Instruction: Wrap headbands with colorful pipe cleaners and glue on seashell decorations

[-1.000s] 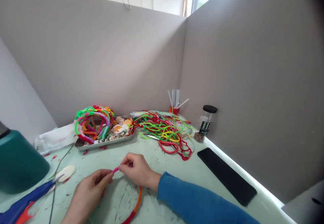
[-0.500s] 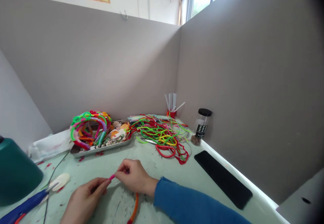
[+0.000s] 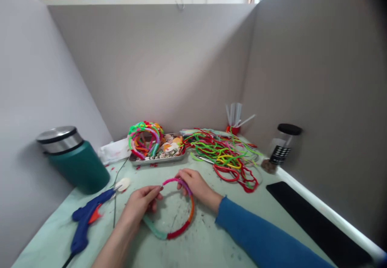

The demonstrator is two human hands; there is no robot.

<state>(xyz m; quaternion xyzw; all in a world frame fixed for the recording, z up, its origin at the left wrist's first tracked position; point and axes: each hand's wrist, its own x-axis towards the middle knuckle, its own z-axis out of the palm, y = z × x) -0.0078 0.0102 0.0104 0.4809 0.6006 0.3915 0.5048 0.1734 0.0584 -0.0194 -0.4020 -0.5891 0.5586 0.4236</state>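
A hoop (image 3: 179,233) covered in fuzzy bands of pink, purple, orange, red and mint stands just over the table in front of me. My left hand (image 3: 144,200) is closed in a pinch on its left side, at the pink end; the fingers hide part of the hoop there. At the upper right, my right hand (image 3: 197,187) has its fingers closed around the pink and purple stretch. Behind my hands, more finished-looking coloured hoops (image 3: 143,139) stand on a metal tray (image 3: 157,161) with small flat pieces and beads.
At left are a blue glue gun (image 3: 87,215), a cream disc (image 3: 123,184) and a green bottle (image 3: 80,167). Tangled pipe cleaners (image 3: 217,151) with red-handled scissors (image 3: 226,173) lie behind right. White sticks (image 3: 234,114), a jar (image 3: 282,147) and a black strip (image 3: 311,219) stand or lie rightward.
The view has swung left and down, showing the whole bottle and glue gun. More of the hoop shows now. My right hand has slid away from my left along the hoop.
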